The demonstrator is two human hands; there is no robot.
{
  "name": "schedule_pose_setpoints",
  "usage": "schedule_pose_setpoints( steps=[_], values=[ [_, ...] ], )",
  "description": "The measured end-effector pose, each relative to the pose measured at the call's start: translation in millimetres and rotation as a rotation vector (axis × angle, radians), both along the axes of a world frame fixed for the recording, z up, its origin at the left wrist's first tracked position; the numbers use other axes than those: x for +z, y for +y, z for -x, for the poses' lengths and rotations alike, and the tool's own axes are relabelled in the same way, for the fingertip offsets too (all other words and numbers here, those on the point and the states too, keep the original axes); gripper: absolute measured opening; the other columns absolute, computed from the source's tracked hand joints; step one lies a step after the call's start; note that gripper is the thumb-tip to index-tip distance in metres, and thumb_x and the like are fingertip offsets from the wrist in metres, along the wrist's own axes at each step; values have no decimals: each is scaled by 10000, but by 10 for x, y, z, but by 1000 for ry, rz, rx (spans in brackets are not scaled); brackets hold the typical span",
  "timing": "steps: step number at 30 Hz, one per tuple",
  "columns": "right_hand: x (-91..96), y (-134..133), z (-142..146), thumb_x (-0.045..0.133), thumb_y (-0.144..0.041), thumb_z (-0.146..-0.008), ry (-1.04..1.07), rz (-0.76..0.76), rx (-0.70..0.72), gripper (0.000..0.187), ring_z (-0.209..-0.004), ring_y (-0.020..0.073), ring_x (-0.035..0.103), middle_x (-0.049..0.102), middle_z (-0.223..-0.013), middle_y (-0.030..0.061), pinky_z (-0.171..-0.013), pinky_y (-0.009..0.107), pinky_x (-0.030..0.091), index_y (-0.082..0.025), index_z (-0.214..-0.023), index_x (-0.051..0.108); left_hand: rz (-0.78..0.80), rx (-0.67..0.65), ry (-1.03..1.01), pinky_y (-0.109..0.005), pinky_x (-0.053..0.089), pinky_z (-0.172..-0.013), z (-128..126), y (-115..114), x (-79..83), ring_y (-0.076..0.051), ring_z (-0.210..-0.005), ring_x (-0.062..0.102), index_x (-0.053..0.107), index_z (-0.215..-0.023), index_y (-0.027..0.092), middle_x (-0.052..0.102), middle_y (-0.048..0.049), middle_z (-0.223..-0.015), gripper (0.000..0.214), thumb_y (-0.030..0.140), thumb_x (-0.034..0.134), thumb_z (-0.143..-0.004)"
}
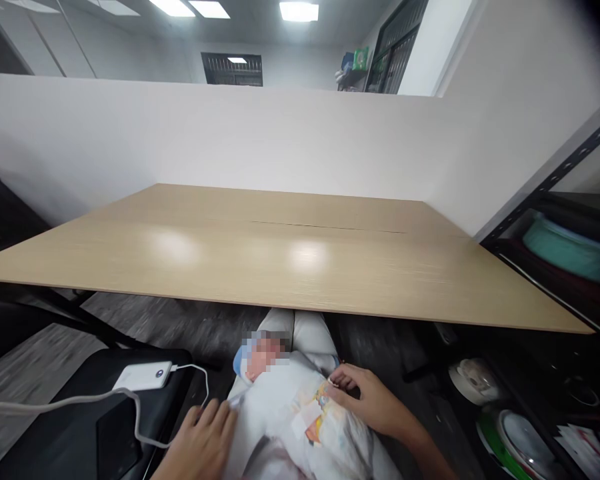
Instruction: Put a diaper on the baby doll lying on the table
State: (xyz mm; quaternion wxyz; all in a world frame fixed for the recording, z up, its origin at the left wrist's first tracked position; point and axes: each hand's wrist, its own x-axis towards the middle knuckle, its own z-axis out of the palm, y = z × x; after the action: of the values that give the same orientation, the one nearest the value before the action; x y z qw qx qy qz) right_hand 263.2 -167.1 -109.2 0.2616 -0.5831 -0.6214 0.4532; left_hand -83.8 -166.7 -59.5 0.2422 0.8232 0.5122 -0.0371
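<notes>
On my lap lies a baby-sized figure in white clothing [275, 387]; I cannot tell whether it is a doll or a baby. Its head, in a blue-edged cap [239, 360], points towards the table and is partly blurred. A yellow-and-orange cartoon print [314, 427] with a white patch shows on its front. My left hand [207, 433] is closed against the clothing on the left, fingers bent, tips partly hidden. On the right, the thumb and fingers of my right hand [363, 397] pinch together beside the print, at a small white bit I cannot make out.
A wooden table [280, 267] spans the front, its near edge above my knees. To the left, a black chair [70, 413] bears a white power bank [143, 377] with a cable and a dark phone [117, 437]. Dark shelving [555, 267] with several items stands at right.
</notes>
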Motion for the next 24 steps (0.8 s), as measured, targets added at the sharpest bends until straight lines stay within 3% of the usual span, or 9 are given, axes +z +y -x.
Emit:
schedule_pose_setpoints(
  steps=[2, 4, 8, 11, 13, 16, 19, 21, 24],
  values=[
    [21, -41, 53, 646, -472, -955, -22, -32, -33, 290, -921, 231, 723, 795, -966, 51, -824, 321, 524, -216, -950, 783, -75, -145, -69, -653, 398, -1121, -298, 122, 140, -460, -1333, 543, 642, -1400, 157, 613, -223, -1453, 636, 553, 682, -903],
    [-14, -41, 94, 622, -426, -966, -47, -50, -50, 278, -862, 217, 717, 788, -895, 43, -775, 304, 506, -204, -897, 774, -56, -304, -265, -536, 415, -1142, -637, 263, 213, -352, -1330, 543, 582, -1443, 236, 606, -139, -1458, 527, 506, 588, -990],
    [-180, 29, 62, 581, -340, -970, -146, -115, -52, 276, -765, 183, 683, 753, -796, 27, -702, 278, 459, -187, -801, 736, 23, -492, -450, -422, 455, -1045, -1050, 468, 21, -265, -1167, 576, 632, -1294, 262, 647, -78, -1270, 346, 438, 613, -997],
    [-302, 111, -51, 576, -329, -967, -226, -132, -39, 266, -758, 187, 681, 745, -785, 26, -705, 284, 461, -191, -807, 738, 55, -471, -513, -430, 441, -1044, -1037, 495, -196, -271, -1168, 547, 635, -1278, 261, 617, -86, -1260, 354, 443, 648, -975],
    [-317, 158, -112, 547, -344, -985, -306, -150, -71, 287, -792, 209, 687, 749, -816, 41, -736, 307, 480, -194, -852, 753, 96, -428, -588, -420, 431, -1060, -953, 470, -256, -261, -1179, 540, 641, -1261, 262, 607, -82, -1264, 330, 427, 653, -976],
    [-190, 182, -75, 454, -375, -1048, -294, -218, -72, 358, -1051, 244, 694, 768, -1092, 87, -944, 356, 506, -211, -1112, 765, 164, -371, -711, -383, 419, -1081, -844, 430, -254, -234, -1197, 544, 661, -1198, 259, 609, -71, -1252, 238, 393, 628, -1005],
    [44, 147, 134, 437, -398, -1074, -137, -216, 93, 394, -1291, 226, 612, 690, -1373, 81, -1137, 356, 430, -259, -1351, 680, 230, -322, -826, -362, 415, -1080, -795, 427, -273, -211, -1179, 559, 658, -1115, 238, 629, -68, -1205, 183, 378, 561, -1050],
    [181, 106, 281, 453, -368, -1071, -86, -206, 211, 351, -1280, 209, 610, 673, -1385, 66, -1132, 333, 429, -273, -1310, 692, 274, -297, -899, -366, 411, -1082, -757, 433, -322, -212, -1176, 561, 644, -1073, 218, 635, -76, -1182, 198, 388, 544, -1058],
    [316, 23, 328, 455, -326, -1061, -131, -224, 238, 278, -1083, 191, 646, 713, -1137, 47, -1000, 307, 464, -243, -1074, 720, 372, -251, -911, -326, 450, -957, -644, 433, -399, -194, -1029, 575, 647, -1008, 187, 630, -69, -1063, 276, 456, 586, -1029]
  ],
)
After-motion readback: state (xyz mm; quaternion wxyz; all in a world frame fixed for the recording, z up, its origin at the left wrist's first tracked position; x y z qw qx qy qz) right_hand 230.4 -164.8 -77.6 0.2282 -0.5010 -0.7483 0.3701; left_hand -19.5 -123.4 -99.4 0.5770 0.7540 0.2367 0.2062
